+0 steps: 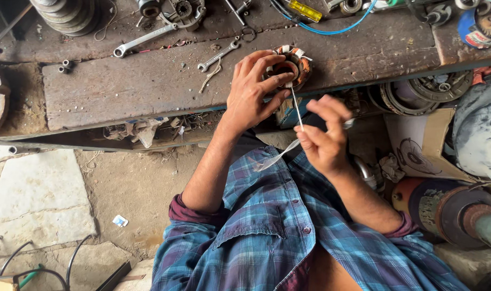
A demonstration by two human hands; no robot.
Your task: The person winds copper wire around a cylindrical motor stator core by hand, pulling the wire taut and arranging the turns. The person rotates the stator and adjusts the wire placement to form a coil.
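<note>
Two wrenches [143, 40] [217, 56], blue wire [337, 28], yellow screwdriver [304, 11] on worn workbench [121, 91].

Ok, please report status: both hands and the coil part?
Left hand grips wound stator at bench edge. Right hand pinches white strip leading into it. Nothing blocking.

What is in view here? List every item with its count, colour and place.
Motor stator: one, copper windings with white insulation, at the workbench edge under the left hand.
White strip: one, thin, running from the stator to the right hand.
Spanners: two, silver, on the workbench left of the stator.
Blue cable: one, top of the workbench.
Workbench: one, dark worn wood, across the top.
Cardboard piece: one, brown and white, right side.
Plaid shirt: one, blue, bottom centre.
Left hand: one, gripping the stator.
Right hand: one, pinching the white strip.
</note>
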